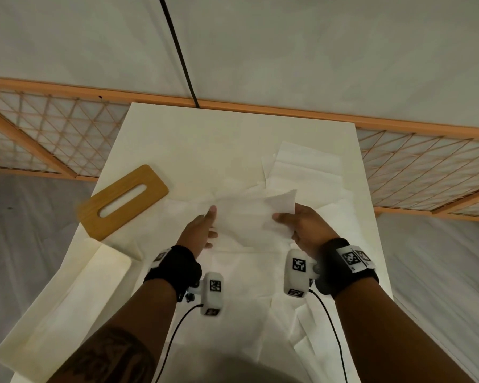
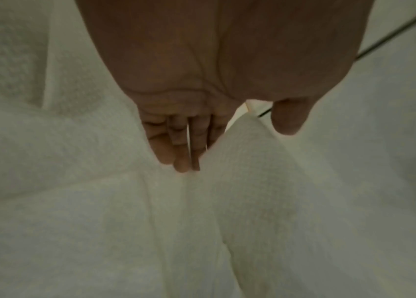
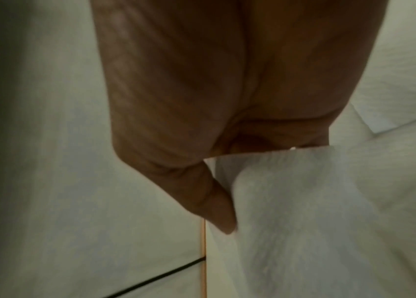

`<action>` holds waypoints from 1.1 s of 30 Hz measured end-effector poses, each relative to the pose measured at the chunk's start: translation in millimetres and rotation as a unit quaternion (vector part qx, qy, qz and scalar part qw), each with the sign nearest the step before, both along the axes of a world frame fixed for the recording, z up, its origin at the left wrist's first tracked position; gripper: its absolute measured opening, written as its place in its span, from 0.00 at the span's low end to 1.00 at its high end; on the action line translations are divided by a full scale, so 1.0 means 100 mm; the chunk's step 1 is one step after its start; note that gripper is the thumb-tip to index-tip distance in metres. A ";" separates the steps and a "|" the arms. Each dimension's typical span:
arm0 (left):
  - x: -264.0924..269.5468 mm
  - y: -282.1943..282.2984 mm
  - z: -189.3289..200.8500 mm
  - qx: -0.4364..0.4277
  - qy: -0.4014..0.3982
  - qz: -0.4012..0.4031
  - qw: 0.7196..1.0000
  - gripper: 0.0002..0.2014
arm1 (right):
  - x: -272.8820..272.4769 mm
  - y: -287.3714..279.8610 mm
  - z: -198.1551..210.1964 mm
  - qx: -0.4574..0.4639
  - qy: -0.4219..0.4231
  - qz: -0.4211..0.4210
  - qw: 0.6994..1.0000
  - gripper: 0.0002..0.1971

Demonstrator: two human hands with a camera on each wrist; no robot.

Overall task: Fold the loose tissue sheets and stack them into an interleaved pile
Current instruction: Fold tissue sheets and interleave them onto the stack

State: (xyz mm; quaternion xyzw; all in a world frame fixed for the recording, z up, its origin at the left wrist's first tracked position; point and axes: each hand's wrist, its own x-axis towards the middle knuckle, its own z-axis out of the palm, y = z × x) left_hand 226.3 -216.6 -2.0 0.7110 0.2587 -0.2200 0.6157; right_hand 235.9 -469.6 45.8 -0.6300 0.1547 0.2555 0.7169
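Now, hands: both up over the middle of the bench (image 1: 155, 134), a tissue sheet (image 1: 244, 219) stretched between them.
left hand (image 1: 201, 230): thumb on top of the sheet's left edge, fingers (image 2: 176, 145) straight and close together under it; edge is pinched between them.
right hand (image 1: 302, 225): grips the sheet's right edge, one corner sticking up past the knuckles; thumb (image 3: 217, 203) pressed against the tissue in the wrist view.
tissue sheet: lifted, crumpled, sagging in the middle, above other loose sheets (image 1: 302, 322) spread flat on the bench.
folded pile (image 1: 307, 167): far right of the bench, beyond the right hand.
wooden lid (image 1: 122, 201): slotted, lies tilted at the bench's left edge, apart from both hands.
box (image 1: 67, 299): pale, near left, below the lid.
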 end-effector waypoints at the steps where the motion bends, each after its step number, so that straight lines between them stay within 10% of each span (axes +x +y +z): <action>1: 0.01 -0.01 0.01 -0.061 0.017 0.019 0.998 0.30 | -0.02 -0.03 0.05 0.022 0.006 -0.004 1.000 0.14; 5: -0.01 -0.05 0.08 -0.236 0.031 0.035 0.971 0.25 | -0.09 -0.16 0.18 0.047 0.021 0.002 0.999 0.14; 9: -0.04 -0.09 0.14 -0.197 -0.031 -0.003 0.980 0.10 | -0.14 -0.29 0.13 0.038 0.035 -0.012 0.999 0.14; 17: -0.12 0.02 0.12 -0.179 -0.051 0.033 0.982 0.14 | -0.21 -0.48 -0.15 -0.086 0.017 0.003 0.996 0.11; 27: -0.30 -0.01 0.07 -0.220 0.001 0.034 0.975 0.22 | -0.31 -0.47 -0.20 -0.013 0.099 0.022 0.995 0.22; 33: -0.29 0.11 -0.04 -0.198 0.044 0.012 0.979 0.26 | -0.39 -0.46 -0.25 -0.053 0.089 0.021 0.994 0.10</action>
